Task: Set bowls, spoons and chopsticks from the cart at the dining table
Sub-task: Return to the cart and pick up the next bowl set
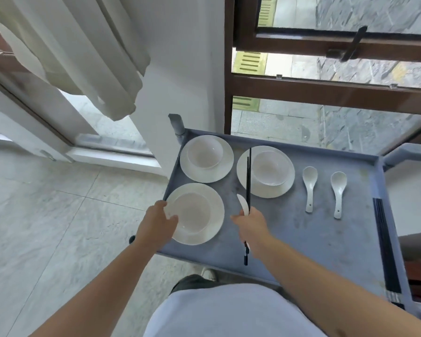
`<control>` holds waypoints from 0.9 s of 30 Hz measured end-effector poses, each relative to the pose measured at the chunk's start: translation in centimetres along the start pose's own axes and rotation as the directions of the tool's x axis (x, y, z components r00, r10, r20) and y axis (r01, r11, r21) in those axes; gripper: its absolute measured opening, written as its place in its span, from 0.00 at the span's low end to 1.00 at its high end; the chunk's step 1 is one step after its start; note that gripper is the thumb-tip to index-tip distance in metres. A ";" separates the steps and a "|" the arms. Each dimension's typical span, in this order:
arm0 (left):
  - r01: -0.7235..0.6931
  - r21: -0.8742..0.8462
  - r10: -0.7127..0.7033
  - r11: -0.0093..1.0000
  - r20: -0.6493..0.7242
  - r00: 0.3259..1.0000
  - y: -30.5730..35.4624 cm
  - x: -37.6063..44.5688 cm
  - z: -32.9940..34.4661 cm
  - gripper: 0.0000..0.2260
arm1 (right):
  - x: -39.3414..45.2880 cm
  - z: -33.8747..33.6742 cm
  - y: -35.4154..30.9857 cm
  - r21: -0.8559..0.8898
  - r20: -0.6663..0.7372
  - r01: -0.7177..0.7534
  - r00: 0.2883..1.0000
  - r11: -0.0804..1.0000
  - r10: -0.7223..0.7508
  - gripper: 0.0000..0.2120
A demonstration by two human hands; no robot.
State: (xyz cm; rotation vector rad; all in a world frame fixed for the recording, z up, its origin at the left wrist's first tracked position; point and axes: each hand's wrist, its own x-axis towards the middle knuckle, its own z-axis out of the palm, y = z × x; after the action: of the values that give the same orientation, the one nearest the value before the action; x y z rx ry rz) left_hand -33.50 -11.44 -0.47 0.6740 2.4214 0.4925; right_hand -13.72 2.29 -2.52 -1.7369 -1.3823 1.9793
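On the grey cart (301, 239) stand three white bowls, each on a white plate. My left hand (157, 221) grips the left rim of the nearest bowl and plate (199, 215). My right hand (249, 226) holds a pair of black chopsticks (248, 181) upright together with a white spoon (243, 204). The far-left bowl (206, 153) and the middle bowl (269, 167) sit untouched on their plates. Two more white spoons (310, 187) (338, 190) lie side by side to the right. More black chopsticks (385, 249) lie along the cart's right rim.
The cart stands against a white wall pillar (180, 69) and a brown-framed window (326, 91). A pale curtain (71, 49) hangs at the upper left. Marble floor tiles (58, 215) spread to the left. The cart's handle (404, 154) juts out at the right.
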 end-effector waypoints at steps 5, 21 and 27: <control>-0.050 0.127 0.035 0.991 0.117 0.993 0.1 2.2 0.0 0.24 | 1.8 3.5 0.7 -0.314 -0.188 0.028 0.978 0.949 -0.091 0.10; -0.113 0.203 0.064 0.973 0.236 0.970 0.8 2.6 1.7 0.17 | 1.8 1.5 1.2 -0.348 -0.042 0.111 0.990 0.931 -0.134 0.05; -0.004 0.161 -0.021 0.987 0.154 0.988 1.6 -1.8 2.9 0.09 | 0.5 -1.7 0.4 -0.336 0.056 0.203 0.979 0.920 -0.196 0.07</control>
State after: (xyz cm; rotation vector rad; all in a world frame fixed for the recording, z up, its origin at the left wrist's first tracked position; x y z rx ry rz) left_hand -29.88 -10.60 -1.16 0.7415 2.3318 0.2329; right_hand -12.28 3.24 -2.93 -1.6205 -1.9206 1.7348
